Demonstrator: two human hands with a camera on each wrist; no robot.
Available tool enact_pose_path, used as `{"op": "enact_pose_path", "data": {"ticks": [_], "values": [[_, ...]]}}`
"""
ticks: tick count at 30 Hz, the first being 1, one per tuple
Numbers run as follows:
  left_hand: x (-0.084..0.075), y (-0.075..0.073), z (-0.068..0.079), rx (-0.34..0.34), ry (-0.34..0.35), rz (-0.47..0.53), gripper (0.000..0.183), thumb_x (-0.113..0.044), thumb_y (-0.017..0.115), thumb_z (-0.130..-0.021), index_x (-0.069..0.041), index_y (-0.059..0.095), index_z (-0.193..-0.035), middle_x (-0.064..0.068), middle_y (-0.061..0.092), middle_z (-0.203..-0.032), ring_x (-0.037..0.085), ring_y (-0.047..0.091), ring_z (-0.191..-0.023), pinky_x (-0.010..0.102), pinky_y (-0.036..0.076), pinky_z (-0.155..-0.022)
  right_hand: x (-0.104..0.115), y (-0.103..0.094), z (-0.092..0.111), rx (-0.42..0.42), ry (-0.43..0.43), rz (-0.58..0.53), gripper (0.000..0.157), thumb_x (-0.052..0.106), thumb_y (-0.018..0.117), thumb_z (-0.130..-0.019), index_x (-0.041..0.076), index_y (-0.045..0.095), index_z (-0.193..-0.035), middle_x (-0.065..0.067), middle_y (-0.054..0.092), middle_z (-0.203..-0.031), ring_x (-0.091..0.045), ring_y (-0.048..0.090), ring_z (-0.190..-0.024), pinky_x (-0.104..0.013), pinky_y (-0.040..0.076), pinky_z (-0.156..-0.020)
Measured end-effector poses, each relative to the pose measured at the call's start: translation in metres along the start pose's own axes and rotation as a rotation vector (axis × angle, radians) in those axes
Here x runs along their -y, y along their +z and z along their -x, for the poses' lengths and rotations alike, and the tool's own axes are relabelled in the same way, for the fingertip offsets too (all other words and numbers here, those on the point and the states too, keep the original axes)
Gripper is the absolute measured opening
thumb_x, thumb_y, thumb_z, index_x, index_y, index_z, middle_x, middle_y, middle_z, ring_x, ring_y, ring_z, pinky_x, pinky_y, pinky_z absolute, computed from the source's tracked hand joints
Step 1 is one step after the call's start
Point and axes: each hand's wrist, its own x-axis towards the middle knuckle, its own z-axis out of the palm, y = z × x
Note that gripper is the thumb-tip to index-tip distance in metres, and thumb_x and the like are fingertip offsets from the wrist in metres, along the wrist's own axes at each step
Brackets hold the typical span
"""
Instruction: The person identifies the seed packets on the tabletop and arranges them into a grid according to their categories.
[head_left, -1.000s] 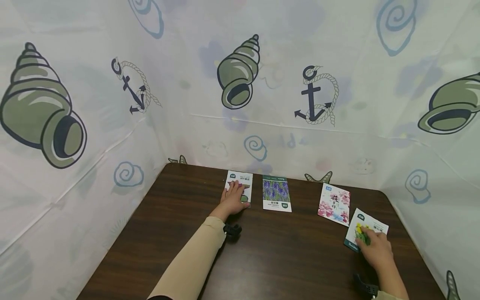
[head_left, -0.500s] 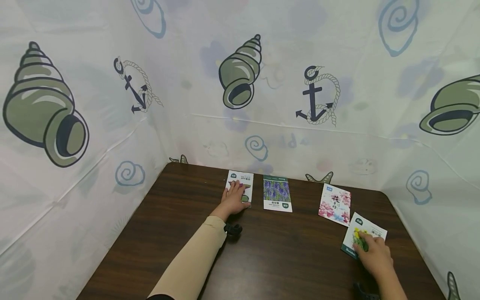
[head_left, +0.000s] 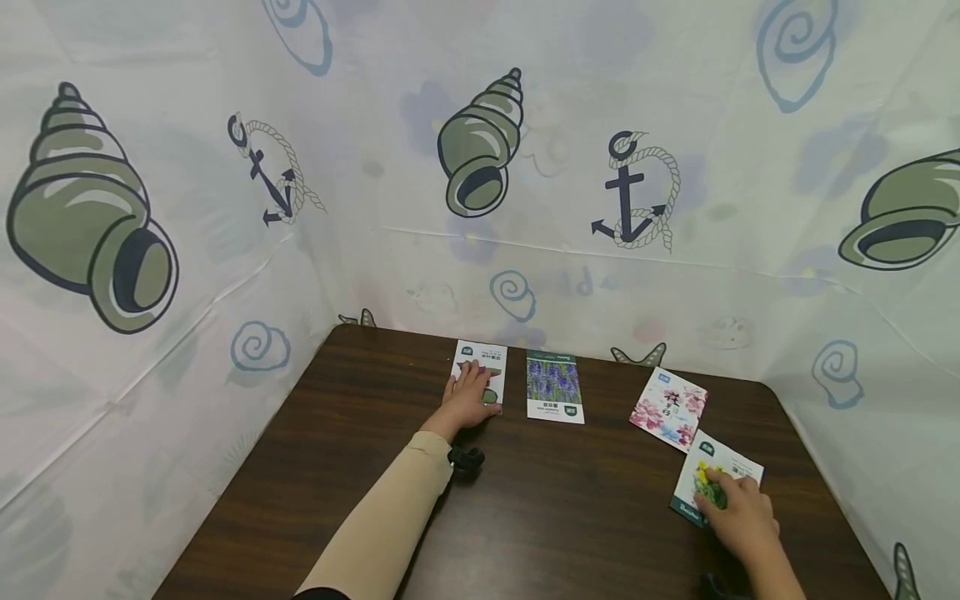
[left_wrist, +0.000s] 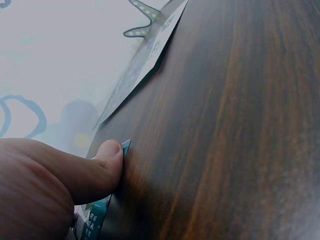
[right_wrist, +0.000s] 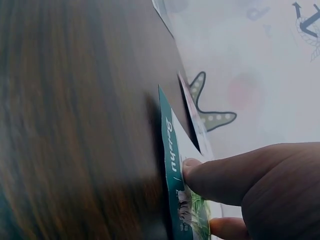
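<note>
At the back of the dark wood table (head_left: 555, 500), my left hand (head_left: 463, 402) rests with fingers spread on a white seed packet (head_left: 486, 354), covering much of its picture. In the left wrist view the thumb (left_wrist: 95, 170) lies over that packet's edge. On the right, the fingers and thumb of my right hand (head_left: 738, 508) press on the face of a seed packet with yellow flowers and a green lower band (head_left: 727, 458). Its upper corner meets the lower edge of a pink-blossom packet (head_left: 671, 404). In the right wrist view the thumb (right_wrist: 215, 175) lies on the printed side.
A packet with purple flowers (head_left: 553, 383) lies just right of my left hand, near the back edge. Behind and beside the table hangs a pale cloth (head_left: 375, 150) printed with shells and anchors. Bare wood (head_left: 577, 517) stretches between my forearms.
My right hand has slid the yellow-flower packet toward me and to the left. The pink-blossom packet has turned slightly clockwise. My left hand stays in place on its packet.
</note>
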Motion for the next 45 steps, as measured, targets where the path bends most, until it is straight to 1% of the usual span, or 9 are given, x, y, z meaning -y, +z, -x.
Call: {"op": "enact_pose_path", "data": {"ticks": [10,15,17,20,23,27,30,38,45], "values": [[0.0,0.0,0.0,-0.001,0.002,0.006,0.092,-0.046,0.075,-0.102,-0.021,0.025,-0.176,0.007,-0.001,-0.186,0.028,-0.007,-0.173,0.057,-0.006,-0.138,0.012,0.006,0.005,0.012,-0.015,0.018,0.073,0.05,0.073,-0.101,0.003,0.054,-0.154,-0.04,0.044,-0.139,-0.065,0.044,-0.124,-0.075,0.044,-0.09],[0.0,0.001,0.0,-0.003,0.005,0.016,0.092,-0.045,0.075,-0.102,-0.02,0.025,-0.176,0.007,-0.001,-0.186,0.028,-0.007,-0.173,0.056,-0.007,-0.138,0.019,0.008,0.007,-0.008,-0.069,0.028,0.068,0.045,0.078,-0.099,0.0,0.06,-0.148,-0.04,0.047,-0.132,-0.062,0.046,-0.119,-0.069,0.043,-0.094],[0.0,0.001,-0.001,-0.003,0.004,0.015,0.092,-0.045,0.075,-0.102,-0.02,0.025,-0.176,0.007,-0.001,-0.186,0.028,-0.007,-0.173,0.056,-0.008,-0.138,0.021,0.01,0.008,-0.016,-0.093,0.011,0.064,0.039,0.08,-0.098,-0.002,0.062,-0.145,-0.041,0.046,-0.134,-0.062,0.045,-0.122,-0.07,0.042,-0.098],[0.001,0.001,-0.002,-0.001,0.001,0.017,0.092,-0.045,0.075,-0.103,-0.02,0.025,-0.176,0.007,-0.002,-0.186,0.028,-0.008,-0.173,0.056,-0.008,-0.138,0.024,0.012,0.007,-0.006,-0.106,-0.011,0.061,0.034,0.08,-0.099,-0.004,0.062,-0.144,-0.046,0.039,-0.144,-0.069,0.041,-0.131,-0.077,0.041,-0.107],[0.001,0.002,-0.003,0.001,0.0,0.007,0.092,-0.046,0.074,-0.103,-0.021,0.024,-0.176,0.006,-0.002,-0.186,0.028,-0.008,-0.173,0.056,-0.008,-0.138,0.026,0.012,0.007,0.008,-0.117,-0.005,0.061,0.034,0.08,-0.1,-0.005,0.062,-0.143,-0.05,0.034,-0.152,-0.074,0.036,-0.138,-0.081,0.036,-0.114],[0.002,0.003,-0.005,0.001,-0.004,-0.009,0.093,-0.047,0.074,-0.103,-0.022,0.023,-0.176,0.006,-0.003,-0.186,0.027,-0.009,-0.173,0.056,-0.008,-0.138,0.032,0.012,0.008,0.003,-0.143,0.022,0.062,0.038,0.082,-0.097,-0.003,0.065,-0.14,-0.05,0.041,-0.149,-0.072,0.042,-0.136,-0.082,0.037,-0.113],[0.003,0.004,-0.006,-0.001,-0.006,-0.017,0.093,-0.047,0.074,-0.102,-0.022,0.024,-0.176,0.006,-0.002,-0.186,0.027,-0.008,-0.173,0.056,-0.007,-0.138,0.039,0.012,0.011,-0.007,-0.169,0.026,0.059,0.036,0.084,-0.095,-0.002,0.068,-0.137,-0.048,0.047,-0.147,-0.07,0.046,-0.135,-0.081,0.038,-0.111],[0.002,0.003,-0.006,0.003,-0.006,-0.022,0.093,-0.049,0.073,-0.103,-0.023,0.022,-0.177,0.005,-0.003,-0.186,0.027,-0.008,-0.173,0.056,-0.006,-0.138,0.057,0.02,0.017,-0.016,-0.216,0.034,0.055,0.035,0.086,-0.094,0.001,0.07,-0.134,-0.046,0.051,-0.144,-0.067,0.051,-0.131,-0.08,0.042,-0.108],[0.003,0.004,-0.005,-0.003,-0.002,-0.002,0.093,-0.047,0.075,-0.102,-0.023,0.024,-0.176,0.006,-0.002,-0.186,0.027,-0.008,-0.173,0.057,-0.007,-0.138,0.07,0.026,0.02,-0.014,-0.238,0.021,0.053,0.036,0.088,-0.092,0.006,0.072,-0.132,-0.038,0.057,-0.14,-0.061,0.055,-0.128,-0.076,0.046,-0.106]]}}
